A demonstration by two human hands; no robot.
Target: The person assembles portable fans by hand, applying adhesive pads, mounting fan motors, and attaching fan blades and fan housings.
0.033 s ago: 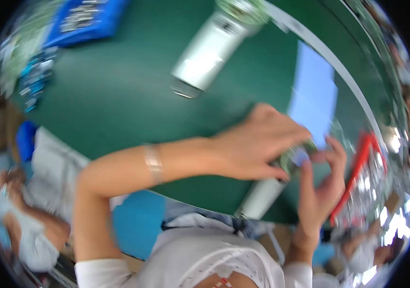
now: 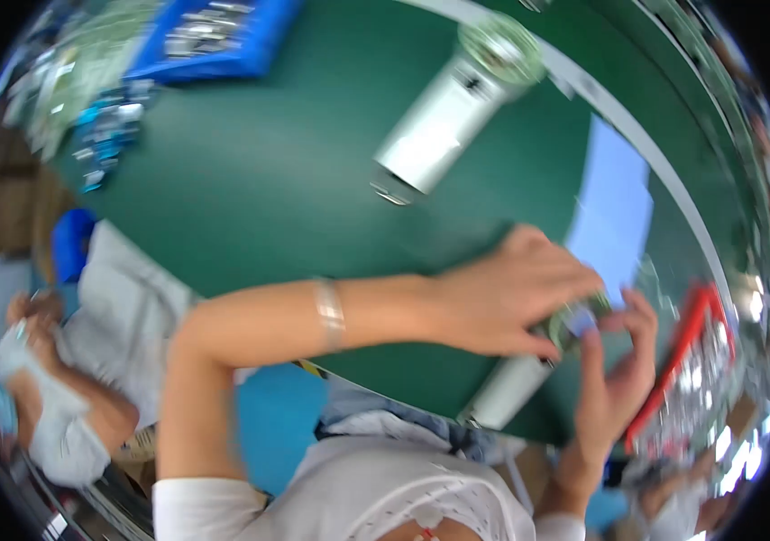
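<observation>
My left hand point(image 2: 520, 293) is closed over the rim of what looks like a small handheld fan with a white handle point(image 2: 511, 391) and a round green head. The handle slants down toward the table's near edge. At the other side of that head is my right hand point(image 2: 615, 361), thumb and forefinger drawn together at a pale bluish round spot point(image 2: 582, 321). Blur hides whether they pinch a separate piece there. Another such fan point(image 2: 444, 122) lies farther off, its green head away from me and a loop at its handle's near end.
A pale blue sheet point(image 2: 613, 203) lies just beyond my hands. To the right stands a red-edged bin point(image 2: 673, 368) with clear, shiny pieces. At far left are a blue tray point(image 2: 263, 45) of metal parts and some small blue pieces point(image 2: 110, 135). Another person's arm point(image 2: 96, 397) rests at left.
The whole scene sits farther right and lower in the picture. Both hands stay at the fan's head, with little visible change in their grip.
</observation>
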